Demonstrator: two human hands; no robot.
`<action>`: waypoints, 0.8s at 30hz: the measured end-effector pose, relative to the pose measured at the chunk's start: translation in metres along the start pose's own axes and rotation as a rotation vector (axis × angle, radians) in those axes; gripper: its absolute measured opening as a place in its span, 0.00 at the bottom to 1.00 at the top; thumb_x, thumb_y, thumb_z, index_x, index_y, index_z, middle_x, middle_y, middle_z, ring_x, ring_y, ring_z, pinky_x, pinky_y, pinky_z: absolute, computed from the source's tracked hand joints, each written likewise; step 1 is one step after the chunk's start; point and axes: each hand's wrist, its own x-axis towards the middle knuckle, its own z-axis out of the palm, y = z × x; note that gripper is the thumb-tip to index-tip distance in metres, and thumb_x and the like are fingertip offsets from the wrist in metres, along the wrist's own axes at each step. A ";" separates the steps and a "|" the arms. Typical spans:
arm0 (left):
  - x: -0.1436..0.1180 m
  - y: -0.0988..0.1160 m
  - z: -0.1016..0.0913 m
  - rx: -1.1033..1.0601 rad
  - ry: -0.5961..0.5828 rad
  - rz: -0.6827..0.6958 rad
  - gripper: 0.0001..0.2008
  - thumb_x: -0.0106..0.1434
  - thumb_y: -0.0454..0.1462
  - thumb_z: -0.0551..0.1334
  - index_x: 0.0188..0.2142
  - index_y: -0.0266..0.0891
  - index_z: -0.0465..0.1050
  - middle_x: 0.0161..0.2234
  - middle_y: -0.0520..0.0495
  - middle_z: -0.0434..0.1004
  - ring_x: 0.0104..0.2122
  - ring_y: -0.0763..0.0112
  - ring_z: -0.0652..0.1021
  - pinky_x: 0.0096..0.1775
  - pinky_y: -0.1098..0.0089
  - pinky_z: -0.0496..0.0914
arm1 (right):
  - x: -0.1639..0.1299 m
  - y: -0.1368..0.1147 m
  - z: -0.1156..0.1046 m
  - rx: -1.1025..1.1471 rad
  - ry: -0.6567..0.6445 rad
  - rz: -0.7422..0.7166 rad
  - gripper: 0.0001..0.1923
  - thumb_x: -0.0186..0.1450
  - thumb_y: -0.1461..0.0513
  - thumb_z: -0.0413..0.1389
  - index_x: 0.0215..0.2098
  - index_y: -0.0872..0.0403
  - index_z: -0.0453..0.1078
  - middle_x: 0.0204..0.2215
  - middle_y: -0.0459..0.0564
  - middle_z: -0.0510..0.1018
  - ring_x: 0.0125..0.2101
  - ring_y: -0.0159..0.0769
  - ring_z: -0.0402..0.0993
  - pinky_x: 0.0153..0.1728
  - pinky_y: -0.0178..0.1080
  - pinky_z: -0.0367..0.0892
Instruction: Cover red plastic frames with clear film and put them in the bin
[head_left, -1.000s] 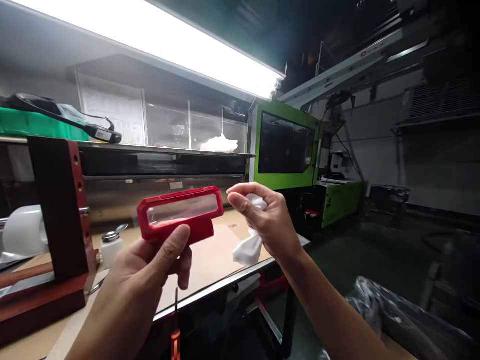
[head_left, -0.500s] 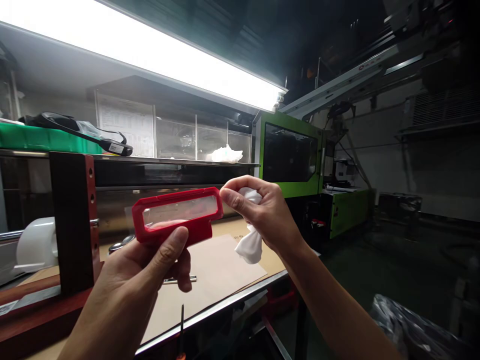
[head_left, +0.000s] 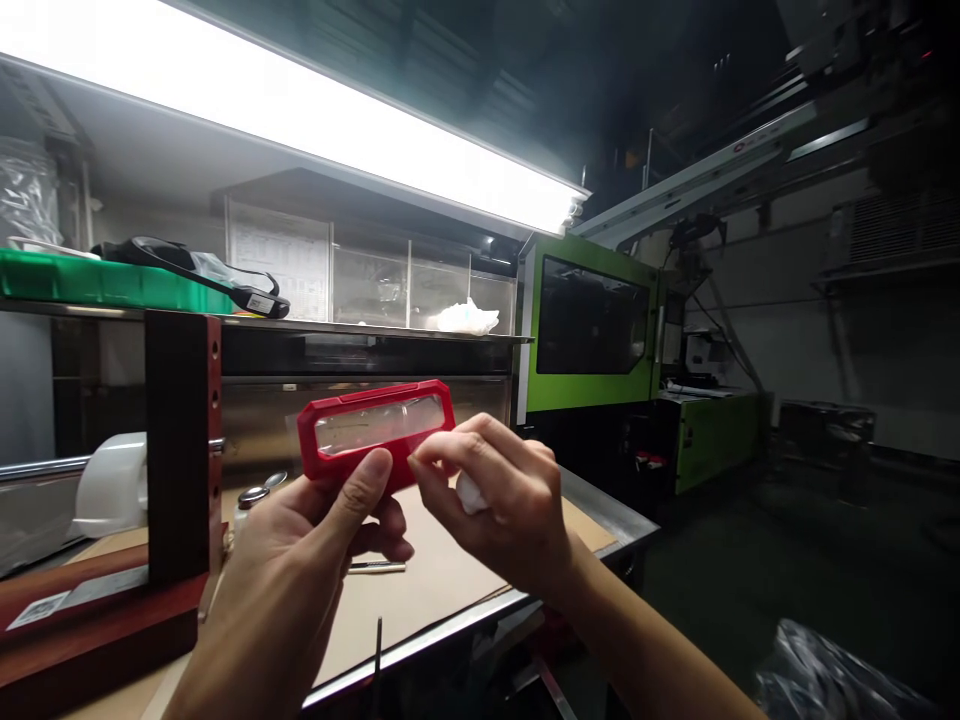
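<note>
My left hand grips a red plastic frame with a long clear window in it; the thumb presses its lower front edge. My right hand is curled at the frame's lower right corner, thumb and forefinger pinched together against or just in front of it. A wad of white cloth or tissue is tucked in the right palm, mostly hidden by the fingers. Below the hands, a thin pen-like rod lies on the cardboard-covered bench.
At left stands a dark red and black tape holder with a white roll. A shelf above carries a green bin, black straps and crumpled white tissue. A lidded dispenser sits behind my left hand. Beyond is a green machine.
My right hand has moved down and inward from the frame's upper right end to its lower right corner. The white cloth, hanging loose before, is now bunched in the palm. The view shifted slightly.
</note>
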 end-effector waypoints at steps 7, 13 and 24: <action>0.001 0.000 0.001 -0.197 -0.109 -0.058 0.15 0.49 0.47 0.69 0.27 0.38 0.75 0.21 0.51 0.72 0.21 0.73 0.70 0.23 0.76 0.68 | -0.009 -0.003 0.012 -0.048 -0.059 -0.001 0.03 0.64 0.66 0.54 0.34 0.55 0.70 0.23 0.44 0.73 0.20 0.24 0.64 0.21 0.31 0.61; 0.006 0.001 -0.002 -0.286 -0.177 -0.057 0.13 0.49 0.44 0.70 0.27 0.37 0.75 0.23 0.51 0.70 0.23 0.75 0.68 0.24 0.77 0.67 | -0.008 -0.005 0.008 -0.045 -0.223 0.054 0.10 0.68 0.63 0.48 0.39 0.55 0.71 0.24 0.47 0.73 0.22 0.28 0.66 0.23 0.33 0.62; 0.019 0.001 -0.014 -0.426 -0.093 -0.122 0.11 0.42 0.36 0.73 0.23 0.38 0.73 0.19 0.54 0.69 0.20 0.77 0.67 0.20 0.80 0.66 | -0.011 -0.003 0.010 0.024 -0.234 -0.092 0.15 0.63 0.69 0.51 0.47 0.60 0.70 0.28 0.49 0.80 0.24 0.31 0.73 0.26 0.35 0.66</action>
